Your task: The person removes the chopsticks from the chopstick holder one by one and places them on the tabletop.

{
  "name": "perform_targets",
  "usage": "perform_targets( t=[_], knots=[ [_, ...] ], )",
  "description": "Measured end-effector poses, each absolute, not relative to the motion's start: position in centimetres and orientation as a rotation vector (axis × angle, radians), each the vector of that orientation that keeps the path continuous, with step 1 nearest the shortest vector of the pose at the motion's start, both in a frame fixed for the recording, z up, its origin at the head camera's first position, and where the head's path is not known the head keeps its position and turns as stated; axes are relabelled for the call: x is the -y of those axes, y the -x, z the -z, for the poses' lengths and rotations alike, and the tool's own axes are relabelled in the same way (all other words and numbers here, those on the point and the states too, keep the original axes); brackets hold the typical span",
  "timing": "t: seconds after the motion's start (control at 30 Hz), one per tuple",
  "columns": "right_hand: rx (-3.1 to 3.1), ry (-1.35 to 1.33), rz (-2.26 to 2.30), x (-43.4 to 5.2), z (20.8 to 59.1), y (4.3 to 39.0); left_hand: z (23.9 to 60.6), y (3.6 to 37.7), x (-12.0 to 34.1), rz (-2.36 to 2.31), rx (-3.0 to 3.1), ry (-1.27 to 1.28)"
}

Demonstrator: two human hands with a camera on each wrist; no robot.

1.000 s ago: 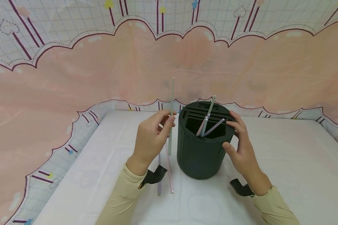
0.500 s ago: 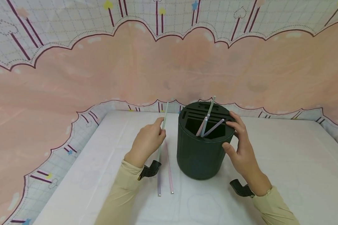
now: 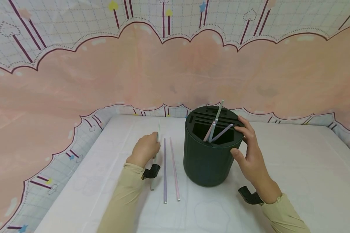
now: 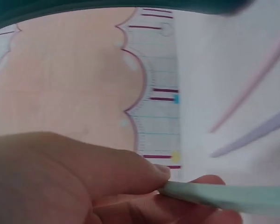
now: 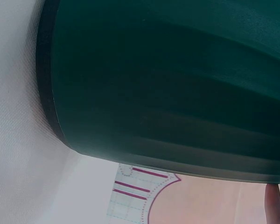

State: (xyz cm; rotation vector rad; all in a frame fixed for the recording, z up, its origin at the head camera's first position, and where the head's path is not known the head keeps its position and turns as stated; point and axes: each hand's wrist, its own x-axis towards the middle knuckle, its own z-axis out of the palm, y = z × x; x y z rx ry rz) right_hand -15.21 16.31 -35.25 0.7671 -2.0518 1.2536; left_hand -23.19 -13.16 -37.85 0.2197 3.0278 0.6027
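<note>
Green straw (image 3: 158, 128) lies low over the white table (image 3: 294, 168), pinched in the left hand (image 3: 144, 149) between thumb and curled fingers; the left wrist view shows the pale green shaft (image 4: 224, 196) coming out from under the thumb tip. Its far end points away from the person, toward the scalloped edge of the pink backdrop (image 3: 105, 74), and its near end shows below the wrist strap. Just to its right, a lilac straw (image 3: 164, 171) and a pink straw (image 3: 174, 168) lie flat on the table, nearly parallel, apart from each other and from the hand.

To the right of those stands a dark green round holder (image 3: 208, 158), upright, with slots across its top and one wide opening. Three straws lean inside that opening, pink, pale blue and lilac, and a fourth, pale green, stands in a slot behind them. The right hand (image 3: 249, 152) grasps the holder's right side, fingers curved onto the top rim and thumb pressed on the wall; the right wrist view shows only the ribbed wall (image 5: 177, 79) close up and one fingertip at the rim
</note>
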Motion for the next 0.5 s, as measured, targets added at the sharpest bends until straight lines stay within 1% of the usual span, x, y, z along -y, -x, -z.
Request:
perform_targets(
  t=[0.23, 0.5],
  knots=[
    [2.041, -0.774, -1.249, -16.2, 35.5, 14.9, 39.9, 23.7, 13.3, -0.586, -2.922, -0.172],
    [2.031, -0.784, -1.25, -16.0, 35.6, 14.7, 41.0, 23.9, 13.7, -0.462, -2.965, -0.17]
  ],
)
